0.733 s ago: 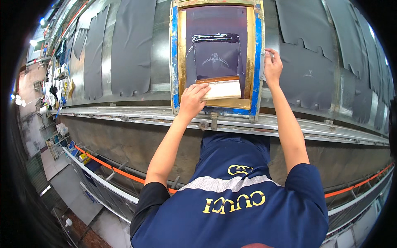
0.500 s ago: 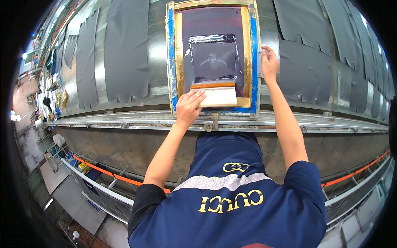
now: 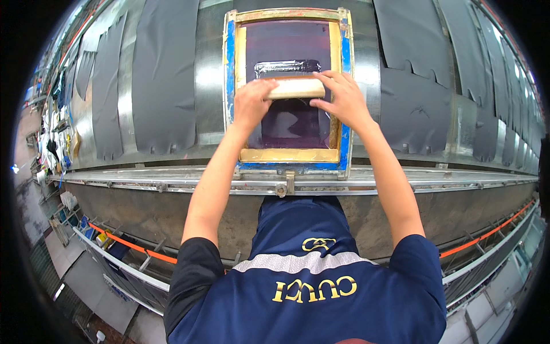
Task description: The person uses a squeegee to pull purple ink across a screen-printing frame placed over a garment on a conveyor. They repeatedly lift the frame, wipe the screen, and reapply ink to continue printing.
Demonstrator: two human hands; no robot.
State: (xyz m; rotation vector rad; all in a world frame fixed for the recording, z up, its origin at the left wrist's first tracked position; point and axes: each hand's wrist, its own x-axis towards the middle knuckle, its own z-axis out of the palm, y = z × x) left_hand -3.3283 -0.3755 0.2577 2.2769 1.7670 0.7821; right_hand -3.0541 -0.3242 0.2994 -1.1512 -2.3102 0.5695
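Observation:
A squeegee (image 3: 296,89) with a pale wooden handle lies across the inside of a screen printing frame (image 3: 345,51) with blue sides. My left hand (image 3: 252,106) is wrapped round its left end. At the right end, my right hand (image 3: 347,102) has its fingers over the far edge and its thumb at the near side. Glossy dark ink (image 3: 287,67) sits on the mesh just beyond the squeegee. Nearer to me, a paler rounded patch (image 3: 288,121) shows through the purple mesh (image 3: 306,135).
Dark grey cut fabric panels (image 3: 166,80) lie on the long metal table (image 3: 215,74) to both sides of the frame. A metal rail (image 3: 143,176) runs along the table's near edge. Behind me are orange-edged racks (image 3: 137,246); cluttered items (image 3: 57,135) sit at far left.
The squeegee has moved from the frame's near end toward its middle with my left hand. My right hand has left the frame's right side and come to the squeegee's right end.

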